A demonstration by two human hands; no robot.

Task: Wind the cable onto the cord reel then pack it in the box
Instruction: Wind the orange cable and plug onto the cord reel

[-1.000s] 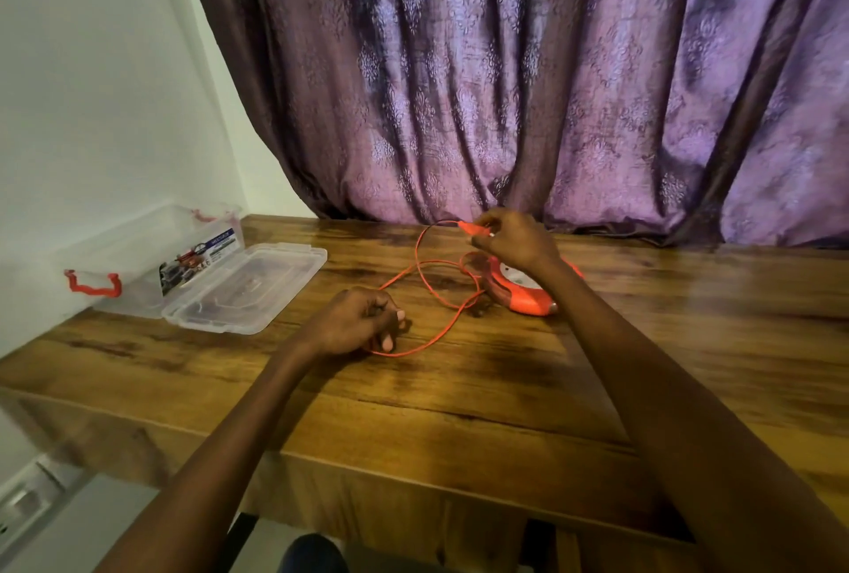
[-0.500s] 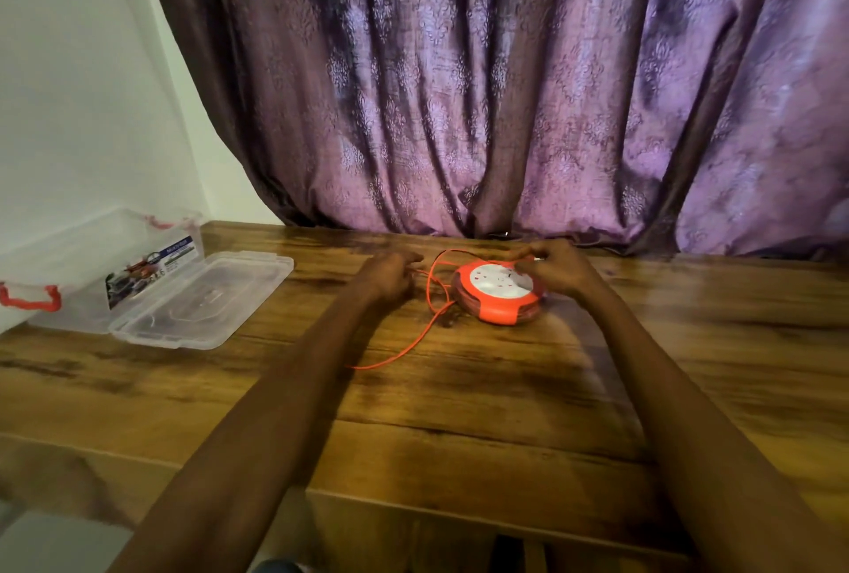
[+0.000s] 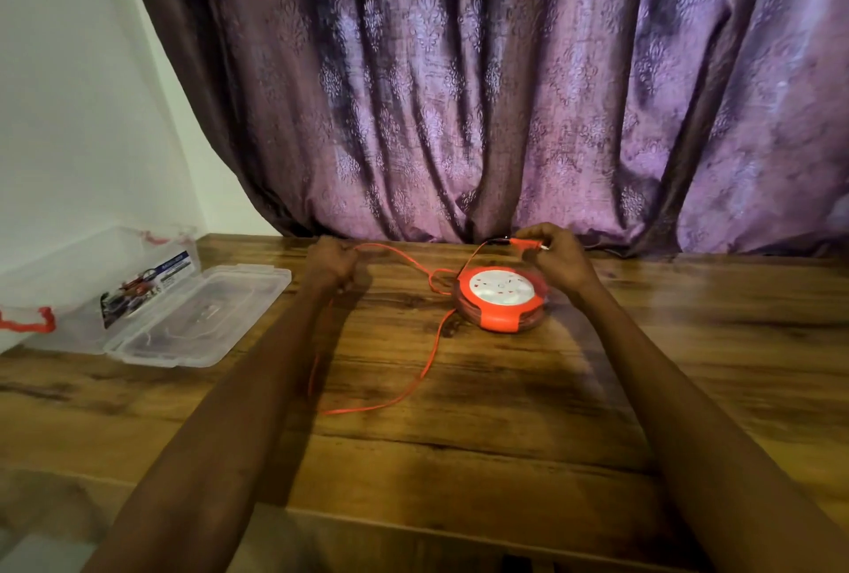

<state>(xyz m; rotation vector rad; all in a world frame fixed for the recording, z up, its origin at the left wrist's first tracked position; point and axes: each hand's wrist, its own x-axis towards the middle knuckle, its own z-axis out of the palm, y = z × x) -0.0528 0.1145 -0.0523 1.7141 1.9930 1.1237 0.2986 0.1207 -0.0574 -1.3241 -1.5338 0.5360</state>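
Orange and thin, the cable [image 3: 427, 366] looks limp and light to me; it lies in loose loops on the wooden table [image 3: 505, 457] left of the cord reel [image 3: 501, 299], which sits flat near the curtain [image 3: 459, 90]. My left hand [image 3: 331, 261] is curled round a strand, and my right hand [image 3: 558, 258] pinches the plug end [image 3: 528, 243] just behind the reel. I judge the cord will kink and slip, so I would keep tension and grip the rigid plastic reel by its rim. Well to the left, the clear box [image 3: 69, 278] stands open, its lid [image 3: 202, 317] beside it.
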